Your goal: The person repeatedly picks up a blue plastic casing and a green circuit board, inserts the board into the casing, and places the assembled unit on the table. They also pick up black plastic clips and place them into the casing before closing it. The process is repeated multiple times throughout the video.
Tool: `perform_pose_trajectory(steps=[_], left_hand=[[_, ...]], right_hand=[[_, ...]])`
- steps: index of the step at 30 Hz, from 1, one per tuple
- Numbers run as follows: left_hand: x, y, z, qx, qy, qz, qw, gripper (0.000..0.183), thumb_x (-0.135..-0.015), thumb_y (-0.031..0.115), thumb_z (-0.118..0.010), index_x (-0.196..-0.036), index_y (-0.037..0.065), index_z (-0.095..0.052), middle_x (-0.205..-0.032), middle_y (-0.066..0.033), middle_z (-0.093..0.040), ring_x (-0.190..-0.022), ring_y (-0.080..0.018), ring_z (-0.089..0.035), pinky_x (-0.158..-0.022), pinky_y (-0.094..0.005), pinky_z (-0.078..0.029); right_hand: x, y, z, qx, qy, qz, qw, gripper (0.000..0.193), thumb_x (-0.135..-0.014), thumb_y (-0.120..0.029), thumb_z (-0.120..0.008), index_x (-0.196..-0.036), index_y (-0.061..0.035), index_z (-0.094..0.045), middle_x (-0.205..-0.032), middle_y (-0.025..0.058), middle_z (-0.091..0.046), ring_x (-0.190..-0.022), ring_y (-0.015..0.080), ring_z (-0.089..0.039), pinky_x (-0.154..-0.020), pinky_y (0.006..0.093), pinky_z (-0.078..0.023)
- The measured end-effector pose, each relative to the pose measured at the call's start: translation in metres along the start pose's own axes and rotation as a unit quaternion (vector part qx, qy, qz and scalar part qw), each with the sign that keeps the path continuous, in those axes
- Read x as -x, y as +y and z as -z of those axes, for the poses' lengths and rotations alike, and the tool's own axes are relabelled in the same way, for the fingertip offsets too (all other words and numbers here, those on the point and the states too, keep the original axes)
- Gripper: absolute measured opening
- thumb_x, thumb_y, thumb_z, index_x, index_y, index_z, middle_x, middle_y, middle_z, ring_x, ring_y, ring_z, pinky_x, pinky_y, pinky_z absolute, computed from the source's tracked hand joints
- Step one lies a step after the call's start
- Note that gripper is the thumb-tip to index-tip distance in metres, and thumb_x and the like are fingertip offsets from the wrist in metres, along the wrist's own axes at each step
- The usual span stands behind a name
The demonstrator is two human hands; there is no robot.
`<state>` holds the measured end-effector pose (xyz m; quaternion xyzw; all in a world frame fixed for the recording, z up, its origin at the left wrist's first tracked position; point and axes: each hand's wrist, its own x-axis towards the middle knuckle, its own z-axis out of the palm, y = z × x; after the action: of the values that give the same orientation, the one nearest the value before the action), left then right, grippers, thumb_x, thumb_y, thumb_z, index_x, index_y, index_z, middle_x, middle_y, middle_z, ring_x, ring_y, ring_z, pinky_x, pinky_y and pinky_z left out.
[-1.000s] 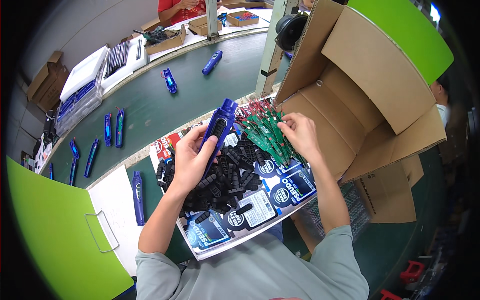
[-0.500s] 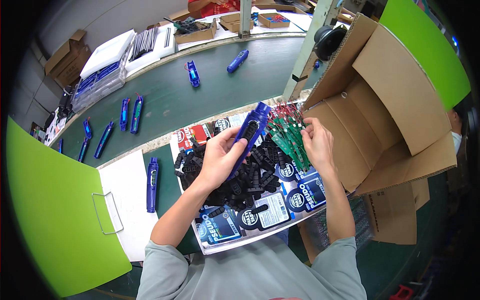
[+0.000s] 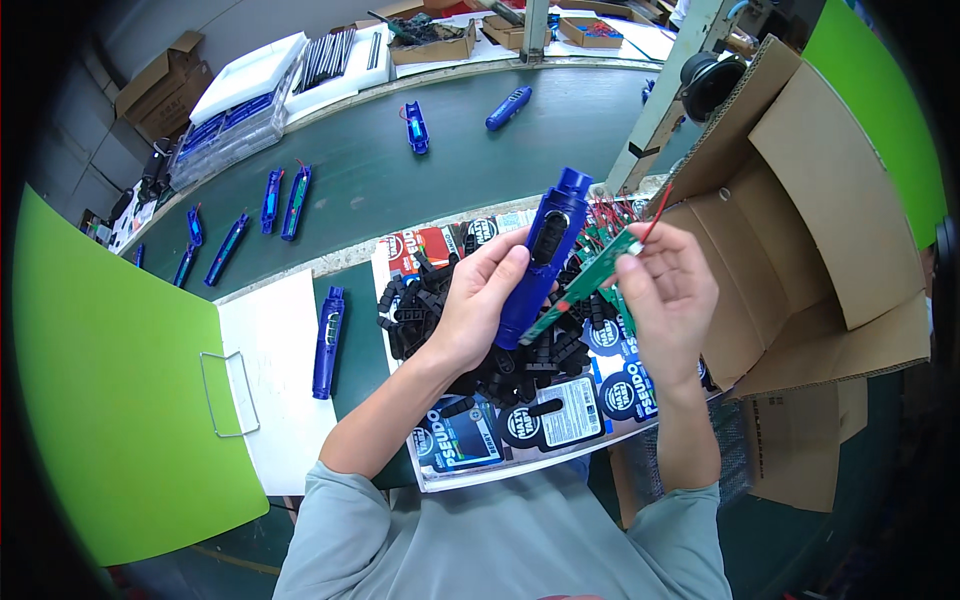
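Observation:
My left hand [image 3: 484, 300] is closed round a blue plastic tube-shaped housing [image 3: 545, 255], tilted with its narrow neck up; a black button strip sits in its slot. Between the thumb and fingers of my right hand [image 3: 668, 290] is a narrow green circuit board [image 3: 585, 287] with a red wire at its upper end. The board slants beside the housing, its low end near the housing's lower part. Under both hands lies a heap of black button strips [image 3: 425, 310]. More green circuit boards with red wires [image 3: 615, 225] lie behind my right hand, partly hidden.
A printed sheet-covered board [image 3: 460, 450] bears the parts. Another blue housing [image 3: 327, 340] lies at its left. Several blue housings with boards [image 3: 297, 200] rest on the green conveyor [image 3: 360, 200]. An open cardboard box [image 3: 790, 230] stands on the right, a green panel [image 3: 110, 400] on the left.
My right hand has lifted one green circuit board from the pile and brought it beside the blue housing. The view has shifted, and the housing stays in my left hand.

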<state>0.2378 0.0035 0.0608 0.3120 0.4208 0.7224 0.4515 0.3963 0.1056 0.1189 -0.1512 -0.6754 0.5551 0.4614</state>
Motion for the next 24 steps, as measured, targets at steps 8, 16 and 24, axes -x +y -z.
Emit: perform_pose_trajectory(steps=[8,16,24], left_hand=[[0.008,0.004,-0.003,-0.020,0.005,-0.038,0.999,0.039,-0.107,0.020,-0.050,-0.139,-0.001,-0.055,-0.120,-0.0068,-0.066,-0.104,-0.0092,-0.061,-0.091,-0.0276,-0.051],[0.005,0.002,-0.004,-0.023,0.011,-0.044,0.999,0.038,-0.106,0.020,-0.051,-0.137,-0.002,-0.057,-0.120,-0.0072,-0.067,-0.108,-0.0105,-0.061,-0.098,-0.0280,-0.047],[0.002,-0.005,-0.002,-0.042,0.008,-0.061,0.997,0.038,-0.105,0.020,-0.053,-0.138,0.000,-0.056,-0.115,-0.0071,-0.069,-0.097,-0.0098,-0.066,-0.086,-0.0269,-0.055]], right_hand=[[0.001,0.016,-0.019,0.036,-0.029,0.036,0.998,0.026,-0.091,0.008,-0.063,-0.116,0.0079,-0.060,-0.091,0.0094,-0.068,-0.078,0.0110,-0.067,-0.069,0.0227,-0.053],[0.000,0.016,-0.020,0.034,-0.037,0.033,0.998,0.025,-0.091,0.008,-0.063,-0.116,0.0082,-0.061,-0.091,0.0095,-0.068,-0.077,0.0117,-0.068,-0.068,0.0230,-0.053],[-0.005,0.020,-0.015,0.066,-0.045,0.036,0.996,0.023,-0.091,0.006,-0.065,-0.113,0.0055,-0.065,-0.091,0.0080,-0.068,-0.075,0.0103,-0.067,-0.066,0.0236,-0.054]])
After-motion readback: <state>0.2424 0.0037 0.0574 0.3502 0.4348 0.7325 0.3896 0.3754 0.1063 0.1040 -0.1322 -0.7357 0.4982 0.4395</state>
